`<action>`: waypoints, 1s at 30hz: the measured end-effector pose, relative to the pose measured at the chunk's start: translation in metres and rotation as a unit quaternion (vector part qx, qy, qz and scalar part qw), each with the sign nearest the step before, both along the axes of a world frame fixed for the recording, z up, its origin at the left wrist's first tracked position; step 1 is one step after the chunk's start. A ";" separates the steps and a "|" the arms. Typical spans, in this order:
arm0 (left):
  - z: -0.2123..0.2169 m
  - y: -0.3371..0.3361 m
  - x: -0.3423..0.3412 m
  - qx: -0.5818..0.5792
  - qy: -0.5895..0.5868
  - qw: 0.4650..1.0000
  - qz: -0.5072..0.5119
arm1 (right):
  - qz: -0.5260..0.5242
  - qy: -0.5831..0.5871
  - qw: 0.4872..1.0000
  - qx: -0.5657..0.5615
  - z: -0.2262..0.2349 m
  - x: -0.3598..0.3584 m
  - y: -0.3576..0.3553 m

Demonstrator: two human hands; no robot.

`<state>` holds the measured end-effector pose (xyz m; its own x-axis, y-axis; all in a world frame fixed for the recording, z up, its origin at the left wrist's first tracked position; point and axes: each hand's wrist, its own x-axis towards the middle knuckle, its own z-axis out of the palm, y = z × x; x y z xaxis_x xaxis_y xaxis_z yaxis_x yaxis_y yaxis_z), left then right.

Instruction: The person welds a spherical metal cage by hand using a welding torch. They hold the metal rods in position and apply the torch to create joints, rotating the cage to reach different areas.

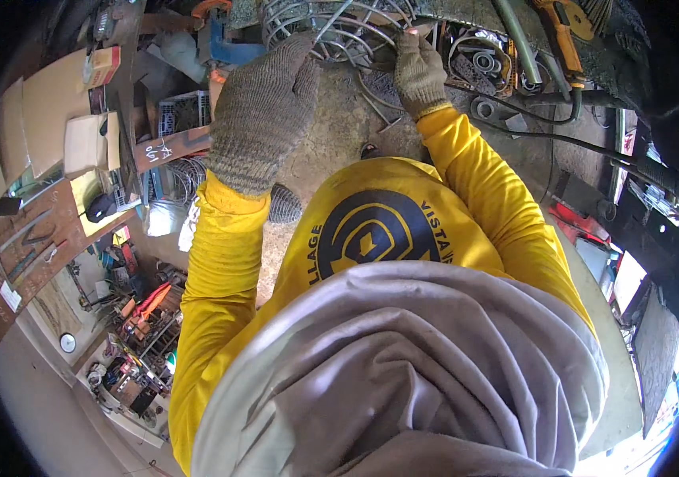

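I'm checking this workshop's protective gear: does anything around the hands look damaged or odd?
Possibly: the grey-brown knitted glove on the right hand seems torn at one fingertip, where bare finger appears to show beside the rounded silver-grey wire cage. It's too small to be certain.

The camera sits on the person's head and looks down, very wide. Grey cloth is close at the bottom; the left hand and right hand show up top.

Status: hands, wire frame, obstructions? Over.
Left hand, right hand: gloved, at wire frame, grip unclear. Frame: cropped by picture's top edge. Nearby: black cable, right of right hand.
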<state>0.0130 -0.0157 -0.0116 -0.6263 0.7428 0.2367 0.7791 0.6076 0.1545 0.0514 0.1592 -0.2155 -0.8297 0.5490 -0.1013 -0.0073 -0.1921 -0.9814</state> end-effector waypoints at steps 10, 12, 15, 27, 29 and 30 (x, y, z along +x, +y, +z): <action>-0.002 0.003 0.004 -0.008 0.024 1.000 0.007 | 0.010 0.019 0.999 -0.027 -0.013 -0.007 0.002; -0.004 0.004 0.008 -0.015 0.014 0.999 0.029 | 0.009 0.011 0.998 -0.055 -0.009 -0.005 -0.001; -0.006 0.004 0.011 -0.009 0.014 0.999 0.033 | 0.017 0.011 0.997 -0.072 -0.005 -0.002 0.000; -0.012 0.016 0.015 0.002 -0.005 0.998 0.059 | 0.032 0.010 0.998 -0.051 -0.005 -0.001 0.004; -0.012 0.016 0.016 -0.002 -0.001 0.998 0.059 | 0.044 0.002 0.995 -0.086 -0.001 0.001 0.003; -0.011 0.016 0.015 -0.007 -0.005 0.998 0.063 | 0.056 0.018 0.988 -0.140 0.005 0.002 0.003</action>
<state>0.0285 0.0005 -0.0227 -0.7178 0.6605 0.2202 0.6941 0.7034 0.1529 0.0533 0.1624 -0.2109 -0.8892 0.4088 -0.2055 -0.0054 -0.4584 -0.8887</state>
